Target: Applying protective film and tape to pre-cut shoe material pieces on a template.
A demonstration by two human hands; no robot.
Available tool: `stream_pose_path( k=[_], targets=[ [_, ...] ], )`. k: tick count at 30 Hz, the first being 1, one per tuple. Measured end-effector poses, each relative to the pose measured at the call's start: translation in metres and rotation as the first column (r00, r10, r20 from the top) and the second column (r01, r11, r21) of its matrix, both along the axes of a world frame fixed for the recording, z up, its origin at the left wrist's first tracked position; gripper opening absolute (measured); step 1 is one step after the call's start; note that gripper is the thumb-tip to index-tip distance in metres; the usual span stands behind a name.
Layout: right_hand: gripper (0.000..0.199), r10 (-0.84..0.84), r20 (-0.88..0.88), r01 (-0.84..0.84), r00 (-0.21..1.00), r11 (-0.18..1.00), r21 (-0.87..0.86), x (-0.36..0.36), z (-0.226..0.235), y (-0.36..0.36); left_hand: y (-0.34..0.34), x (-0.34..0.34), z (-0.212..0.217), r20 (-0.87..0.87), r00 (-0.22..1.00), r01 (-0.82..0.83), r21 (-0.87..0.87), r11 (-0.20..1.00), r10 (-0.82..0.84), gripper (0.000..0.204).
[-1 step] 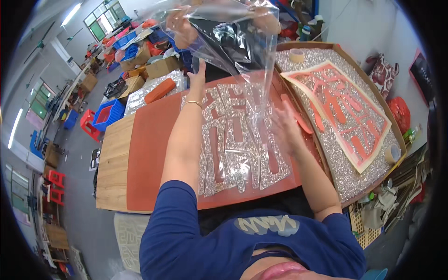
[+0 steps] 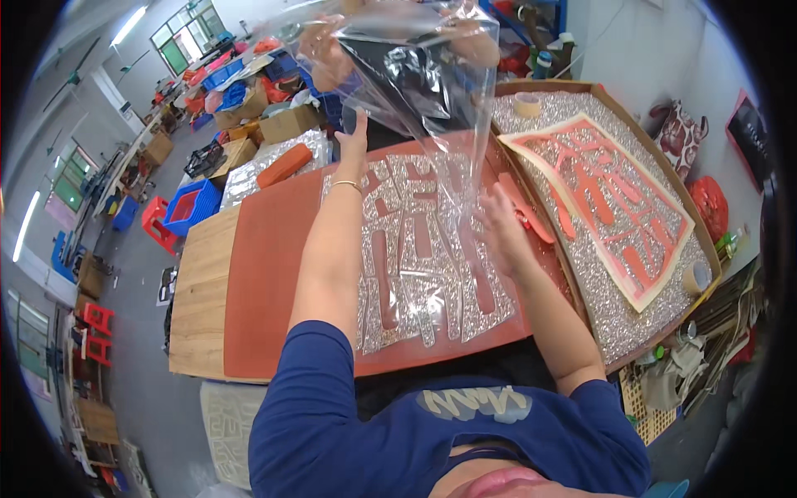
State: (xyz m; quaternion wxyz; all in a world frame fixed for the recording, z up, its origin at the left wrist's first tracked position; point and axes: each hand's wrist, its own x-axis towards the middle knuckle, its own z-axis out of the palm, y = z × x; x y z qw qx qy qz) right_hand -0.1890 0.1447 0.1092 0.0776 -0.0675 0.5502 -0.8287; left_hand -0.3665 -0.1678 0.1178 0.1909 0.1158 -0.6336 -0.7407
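Note:
A large sheet of clear plastic film hangs over the far side of the red board, its lower corner drooping toward the middle. My left hand is raised at the film's left edge and appears closed on it, its fingers partly hidden. Beside the film's lower right part is my right hand, fingers apart and slightly bent; any contact with the film is unclear. Glittery silver cut-out pieces lie flat on the board between my forearms. Across the table, another person's hands hold up the film's far end.
At the right, a cardboard-edged tray of silver glitter holds a cream-framed red stencil and tape rolls. A red strip lies near my right hand. Beyond the board's far left are a red block and blue baskets.
My right hand has shifted slightly left, and its fingers stand out more clearly. My left hand and the film are nearly unmoved.

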Motion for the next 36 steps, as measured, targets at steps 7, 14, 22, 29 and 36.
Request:
stream_pose_path(
  k=[7,14,22,29,36],
  targets=[
    [0.056,0.024,0.142,-0.033,0.990,0.997,0.065,-0.031,-0.035,-0.019,0.012,-0.024,-0.007,0.117,0.991,-0.079,0.160,0.984,0.060,0.123],
    [0.028,0.118,0.225,-0.126,0.967,0.992,0.022,0.020,-0.049,0.021,0.013,0.051,-0.041,-0.156,0.981,0.161,0.336,0.928,-0.114,0.032],
    [0.038,0.194,0.368,-0.222,0.909,0.975,0.034,0.071,-0.089,0.063,-0.029,0.214,-0.119,0.112,0.987,-0.152,0.460,0.875,0.113,0.015],
    [0.034,0.201,0.397,-0.228,0.896,0.973,0.023,0.096,-0.106,0.070,-0.025,0.285,-0.125,0.177,0.950,-0.310,0.634,0.708,0.258,0.027],
    [0.033,0.219,0.292,-0.249,0.931,0.966,0.071,0.093,-0.104,0.048,-0.010,0.256,-0.109,0.138,0.959,-0.280,0.326,0.903,0.248,0.025]
  ],
)
